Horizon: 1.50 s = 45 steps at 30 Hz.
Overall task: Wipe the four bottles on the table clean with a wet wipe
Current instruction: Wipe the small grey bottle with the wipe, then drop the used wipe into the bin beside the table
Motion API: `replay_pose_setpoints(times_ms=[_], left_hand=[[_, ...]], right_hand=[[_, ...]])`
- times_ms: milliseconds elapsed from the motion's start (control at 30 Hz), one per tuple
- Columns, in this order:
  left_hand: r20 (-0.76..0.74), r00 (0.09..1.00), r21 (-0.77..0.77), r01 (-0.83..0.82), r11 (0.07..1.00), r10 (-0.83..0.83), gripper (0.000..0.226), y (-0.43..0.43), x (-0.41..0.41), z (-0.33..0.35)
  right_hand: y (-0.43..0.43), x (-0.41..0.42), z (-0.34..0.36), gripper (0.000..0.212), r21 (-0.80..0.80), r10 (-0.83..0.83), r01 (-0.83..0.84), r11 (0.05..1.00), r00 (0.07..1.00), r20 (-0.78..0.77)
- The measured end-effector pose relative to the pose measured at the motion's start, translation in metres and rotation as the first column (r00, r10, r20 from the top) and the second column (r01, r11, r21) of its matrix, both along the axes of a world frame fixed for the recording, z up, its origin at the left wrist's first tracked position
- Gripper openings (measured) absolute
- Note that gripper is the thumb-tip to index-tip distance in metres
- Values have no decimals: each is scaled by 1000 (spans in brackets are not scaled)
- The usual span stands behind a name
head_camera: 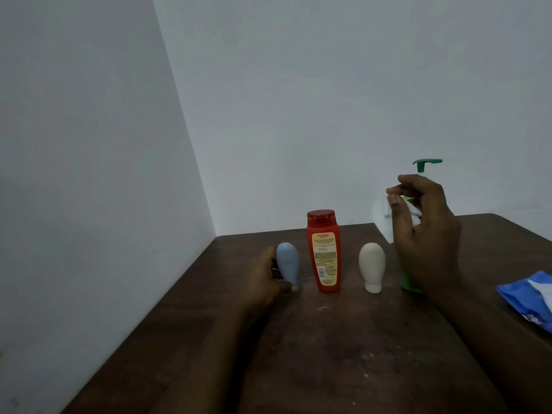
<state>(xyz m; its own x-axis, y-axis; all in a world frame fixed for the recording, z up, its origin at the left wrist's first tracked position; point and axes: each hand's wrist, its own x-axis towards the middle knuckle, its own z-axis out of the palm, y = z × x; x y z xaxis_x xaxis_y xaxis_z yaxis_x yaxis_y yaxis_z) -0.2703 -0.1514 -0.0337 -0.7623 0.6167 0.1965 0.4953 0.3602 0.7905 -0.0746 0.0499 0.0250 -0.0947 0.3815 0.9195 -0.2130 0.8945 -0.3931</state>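
Note:
Four bottles stand in a row on the dark wooden table [328, 339]. From left to right they are a small blue bottle [287, 262] on its cap, a taller red bottle [323, 251], a small cream bottle [372, 266] on its cap, and a green pump bottle [426, 163]. My left hand [267, 277] grips the blue bottle from its left side. My right hand [424, 231] is raised in front of the green pump bottle and hides most of it. That hand pinches a white wet wipe [383, 216] between thumb and fingers.
A blue wet-wipe packet [528, 300] lies at the table's right edge. White walls meet in a corner behind the table, close to its far and left edges. My forearms reach across the near part of the table.

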Motion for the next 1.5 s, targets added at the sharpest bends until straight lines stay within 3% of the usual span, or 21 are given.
replay_pose_setpoints(times_ms=[233, 667, 900, 1000, 1067, 1133, 1200, 1267, 1300, 1400, 1500], left_hand=[[104, 995, -40, 5, 999, -1, 82, 1, -6, -12], [44, 999, -35, 18, 999, -17, 87, 0, -12, -19], [56, 998, -30, 37, 999, -36, 93, 0, -11, -16], [79, 996, 16, 44, 999, -45, 113, -3, -4, -10], [36, 999, 87, 21, 996, -24, 124, -4, 8, 1], [-146, 986, 132, -56, 990, 75, 106, -5, 21, 15], [-380, 895, 253, -142, 957, 233, 74, -8, 31, 24], [-559, 767, 402, -83, 912, 316, 46, -10, 44, 28], [-608, 730, 426, -33, 904, 313, 38, -8, 52, 30], [-584, 799, 367, 105, 924, 141, 21, 14, 80, 39], [-448, 890, 403, 114, 908, 87, 39, 45, 107, 55]], right_hand=[[-9, -6, -5, 30, 4, 16, -17, 1000, 996, 91], [-12, -10, -12, 31, 25, 49, -53, 998, 987, 151], [-10, -16, -15, 26, 62, 85, -109, 992, 950, 300], [-12, -16, -14, 25, -41, 161, -156, 987, 939, 302], [-12, -17, -12, 23, -212, 278, -221, 952, 913, 297], [-12, -18, -9, 21, -422, 458, -323, 847, 846, 274], [-12, -19, -7, 24, -604, 634, -417, 679, 747, 198], [-13, -18, -4, 33, -715, 730, -454, 531, 674, 114], [-13, -16, -3, 37, -733, 751, -460, 501, 653, 104], [-11, -9, 0, 48, -681, 767, -486, 548, 617, 177], [-7, 9, 18, 49, -503, 703, -518, 691, 642, 304]])
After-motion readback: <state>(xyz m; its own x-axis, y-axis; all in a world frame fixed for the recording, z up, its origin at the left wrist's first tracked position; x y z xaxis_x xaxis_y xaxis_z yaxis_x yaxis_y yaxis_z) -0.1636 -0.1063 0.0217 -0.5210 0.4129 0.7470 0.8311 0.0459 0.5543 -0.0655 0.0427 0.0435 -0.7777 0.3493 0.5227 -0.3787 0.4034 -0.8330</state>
